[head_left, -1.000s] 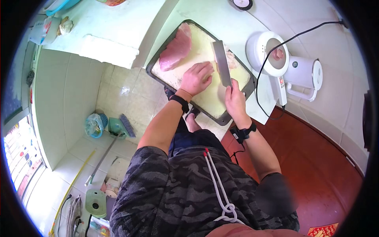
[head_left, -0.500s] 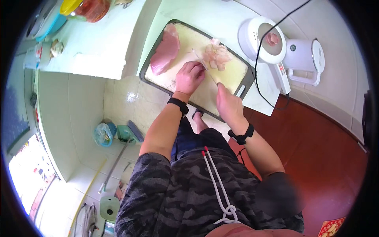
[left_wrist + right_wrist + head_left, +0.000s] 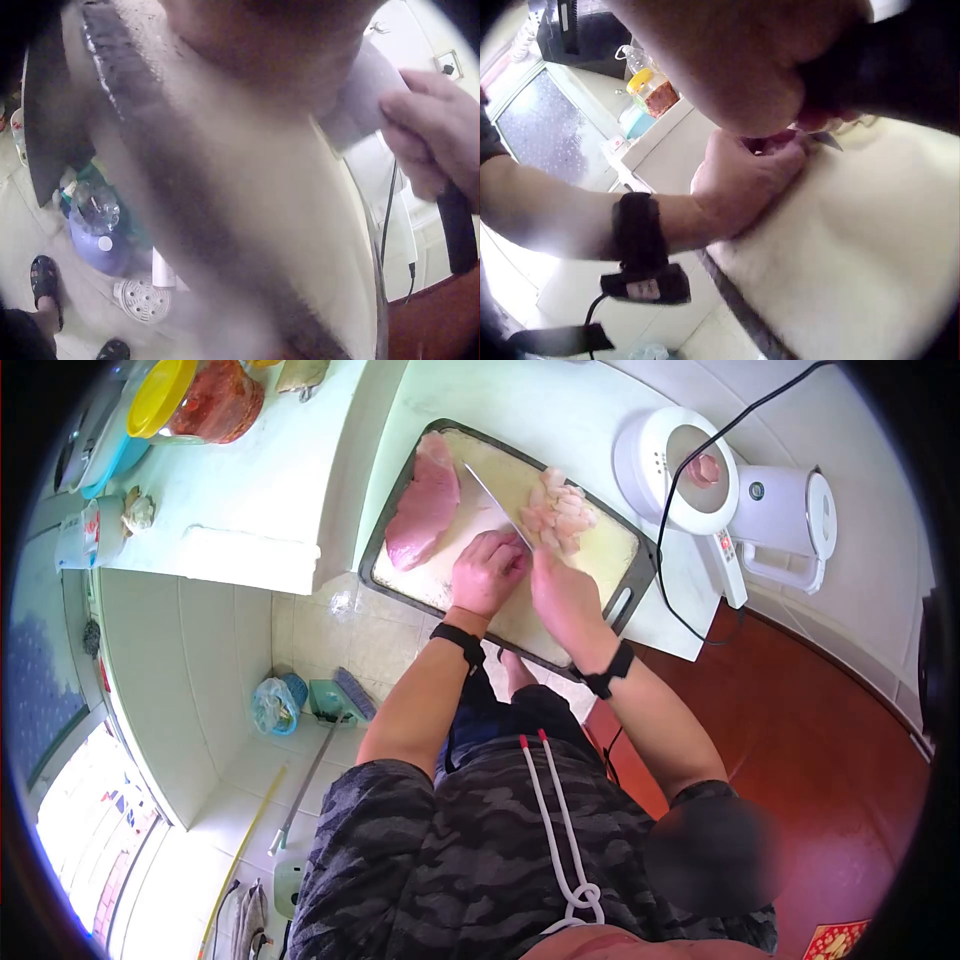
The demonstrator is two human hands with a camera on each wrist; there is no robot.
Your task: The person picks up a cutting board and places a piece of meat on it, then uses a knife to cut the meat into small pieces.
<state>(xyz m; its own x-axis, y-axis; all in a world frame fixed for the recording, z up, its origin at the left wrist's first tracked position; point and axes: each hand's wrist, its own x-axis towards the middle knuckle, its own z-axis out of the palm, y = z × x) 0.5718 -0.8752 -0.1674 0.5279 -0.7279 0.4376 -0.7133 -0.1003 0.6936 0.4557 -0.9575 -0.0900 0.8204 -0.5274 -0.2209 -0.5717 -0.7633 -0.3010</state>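
Note:
My right hand (image 3: 565, 598) grips a cleaver (image 3: 498, 505), also in the left wrist view with its broad blade (image 3: 360, 97) and black handle (image 3: 456, 229). The blade stands on edge over the cutting board (image 3: 610, 555), right beside my left hand (image 3: 486, 572). Curled fingers of that left hand hold a small piece of raw meat (image 3: 519, 560) against the board, mostly hidden under them. To the left lies a large pink slab of raw meat (image 3: 422, 510). Beyond the blade is a pile of pale meat slices (image 3: 556, 510).
A white round cooker (image 3: 690, 470) and a white kettle (image 3: 790, 520) stand right of the board, with a black cord (image 3: 690, 460) looping between. At the upper left, a yellow-lidded jar (image 3: 215, 405) sits on a ledge (image 3: 260, 510). Below are a bin (image 3: 275, 705) and a dustpan (image 3: 330, 700).
The cleaver has swung from lying flat over the slices to standing on edge by the left hand. My right hand has moved closer to the left. The sliced pile shows fully now.

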